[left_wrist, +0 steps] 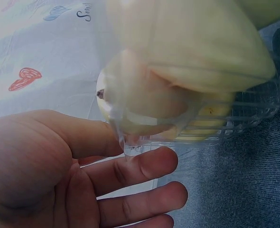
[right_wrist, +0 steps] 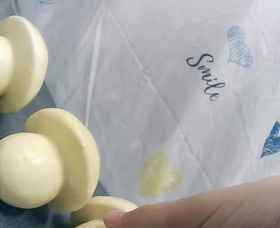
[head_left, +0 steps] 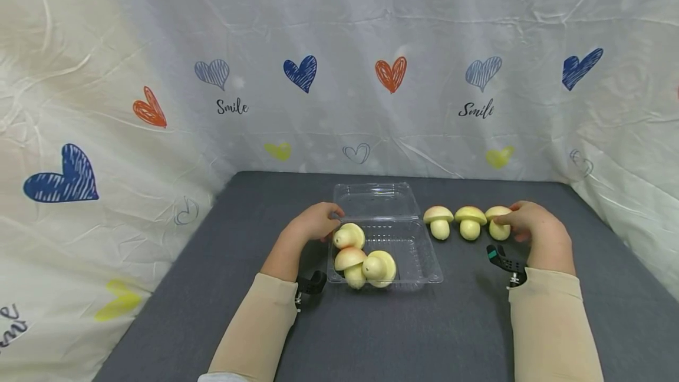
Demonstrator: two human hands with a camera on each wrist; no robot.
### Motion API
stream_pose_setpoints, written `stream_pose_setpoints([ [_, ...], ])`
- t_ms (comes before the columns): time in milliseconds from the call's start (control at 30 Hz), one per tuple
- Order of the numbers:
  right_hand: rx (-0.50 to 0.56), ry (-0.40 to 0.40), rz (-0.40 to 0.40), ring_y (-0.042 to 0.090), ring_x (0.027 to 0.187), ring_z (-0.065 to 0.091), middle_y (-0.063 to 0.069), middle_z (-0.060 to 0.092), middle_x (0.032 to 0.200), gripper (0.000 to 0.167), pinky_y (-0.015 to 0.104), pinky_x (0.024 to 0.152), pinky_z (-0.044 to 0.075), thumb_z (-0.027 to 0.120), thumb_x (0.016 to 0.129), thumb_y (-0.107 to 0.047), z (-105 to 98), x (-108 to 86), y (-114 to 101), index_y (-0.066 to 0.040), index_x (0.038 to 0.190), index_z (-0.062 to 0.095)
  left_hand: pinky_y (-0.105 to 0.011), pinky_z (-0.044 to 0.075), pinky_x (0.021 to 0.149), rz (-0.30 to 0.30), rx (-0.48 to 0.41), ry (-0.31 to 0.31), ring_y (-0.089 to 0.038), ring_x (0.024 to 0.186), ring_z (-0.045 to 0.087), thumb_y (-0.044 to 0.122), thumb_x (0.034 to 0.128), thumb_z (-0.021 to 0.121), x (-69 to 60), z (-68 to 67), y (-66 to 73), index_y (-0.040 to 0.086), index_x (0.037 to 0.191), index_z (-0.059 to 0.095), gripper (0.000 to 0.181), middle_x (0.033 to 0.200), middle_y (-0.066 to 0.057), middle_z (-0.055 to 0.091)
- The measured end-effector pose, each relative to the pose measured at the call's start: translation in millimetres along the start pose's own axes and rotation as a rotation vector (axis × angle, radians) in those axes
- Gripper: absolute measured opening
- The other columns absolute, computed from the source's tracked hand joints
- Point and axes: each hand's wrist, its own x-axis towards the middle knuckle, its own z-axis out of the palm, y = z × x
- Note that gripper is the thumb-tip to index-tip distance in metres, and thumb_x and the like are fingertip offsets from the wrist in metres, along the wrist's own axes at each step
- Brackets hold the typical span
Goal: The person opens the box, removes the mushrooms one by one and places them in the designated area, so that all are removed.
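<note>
In the head view my left hand (head_left: 318, 221) is at the left side of a clear plastic clamshell box (head_left: 416, 252), whose lid (head_left: 376, 201) lies folded back. Its thumb and index finger pinch the box rim in the left wrist view. Three pale yellow toy mushrooms lie in the box: one at the back left (head_left: 350, 236), one in front of it (head_left: 349, 258) and one to its right (head_left: 381, 268). My right hand (head_left: 538, 229) grips the rightmost mushroom (head_left: 498, 230) of a row; its thumb lies against the cap, and the other fingers are partly hidden.
Two more mushrooms stand upright in the row, a middle one (head_left: 470, 223) and a left one (head_left: 439, 223), right of the box. The dark grey tabletop (head_left: 403, 335) is bounded at the back and sides by a white curtain (head_left: 329, 117) with printed hearts.
</note>
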Motion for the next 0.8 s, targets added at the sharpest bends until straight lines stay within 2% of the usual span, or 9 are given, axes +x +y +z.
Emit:
stream_pose_setpoints([
  [233,-0.038,-0.028,0.004,0.048,0.11,0.063,0.045,0.033,0.142,0.09,0.054,0.086,0.052,0.062,0.101,-0.043,-5,-5.7,-3,0.02,0.148,0.019,-0.033,0.045,0.058,0.003,0.003,0.002,-0.024,0.06,0.06,0.014,0.1074,0.053,-0.1,-0.3,0.0,0.007,0.141,0.059,0.035,0.077,-0.007,0.068],
  [433,-0.058,-0.037,0.012,0.051,0.115,0.059,0.044,0.029,0.146,0.098,0.059,0.088,0.048,0.062,0.098,-0.054,-11,-18.2,-10,0.015,0.152,0.018,-0.033,0.046,0.058,0.0,-0.005,0.001,-0.025,0.061,0.061,0.014,0.107,0.052,0.0,-0.3,-0.1,0.007,0.141,0.059,0.035,0.077,-0.007,0.068],
  [600,-0.115,-0.018,0.0,0.052,0.116,0.057,0.042,0.036,0.141,0.103,0.061,0.087,0.048,0.059,0.097,-0.062,-16,-31.2,-20,0.014,0.153,0.018,-0.033,0.047,0.059,0.004,-0.002,0.001,-0.026,0.063,0.063,0.013,0.1069,0.052,0.3,-0.5,0.3,0.007,0.141,0.059,0.035,0.078,-0.006,0.069],
  [800,-0.192,0.048,-0.059,0.046,0.1,0.059,0.036,0.054,0.116,0.1,0.056,0.081,0.049,0.056,0.098,-0.061,-20,-43.1,-35,0.013,0.154,0.02,-0.034,0.047,0.059,0.008,-0.005,0.004,-0.027,0.064,0.063,0.013,0.1068,0.053,-0.4,-0.4,1.5,0.007,0.141,0.059,0.035,0.078,-0.006,0.068],
])
